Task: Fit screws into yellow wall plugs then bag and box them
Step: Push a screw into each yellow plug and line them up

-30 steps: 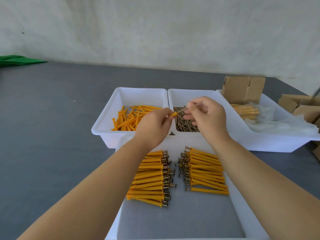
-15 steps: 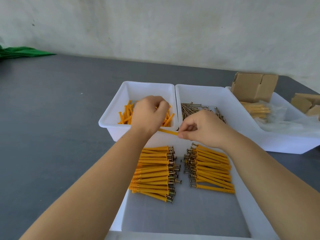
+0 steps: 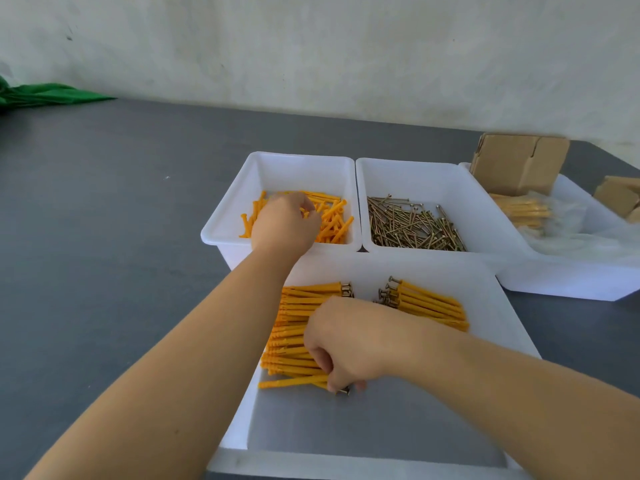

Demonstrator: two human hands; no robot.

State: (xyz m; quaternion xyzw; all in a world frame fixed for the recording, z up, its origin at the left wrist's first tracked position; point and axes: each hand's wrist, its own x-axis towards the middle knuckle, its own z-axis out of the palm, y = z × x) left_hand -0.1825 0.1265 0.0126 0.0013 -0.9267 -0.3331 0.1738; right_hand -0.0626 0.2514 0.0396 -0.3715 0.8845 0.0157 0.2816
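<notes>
Plug: your right hand (image 3: 349,344) sets a fitted plug (image 3: 294,381) at the near end of the left row (image 3: 298,327) in the tray (image 3: 502,327), screw head poking out under your fingers (image 3: 334,384).
Right hand: curled over the screw end, pinching it; the plug lies almost flat, just beside the last one in the row.
Left hand: your left hand (image 3: 284,225) is down in the plug bin (image 3: 225,230), fingers bent into the loose plugs (image 3: 332,220); whether one is caught you cannot tell from here.
Screws: a loose heap (image 3: 412,226) in the next bin (image 3: 415,168), untouched at this moment.
Right row: a second row (image 3: 429,304) lies in the tray, heads facing the left row's.
Bagged: a filled bag (image 3: 526,211) and a carton (image 3: 519,164) wait in the far bin (image 3: 571,282) on the table (image 3: 104,237).
Technique: lay the plug parallel, heads in line, then let go cleanly so the row is not nudged; take one plug only from the bin.
Progress: assembly looks well along; most bagging and boxing probably lies ahead.
</notes>
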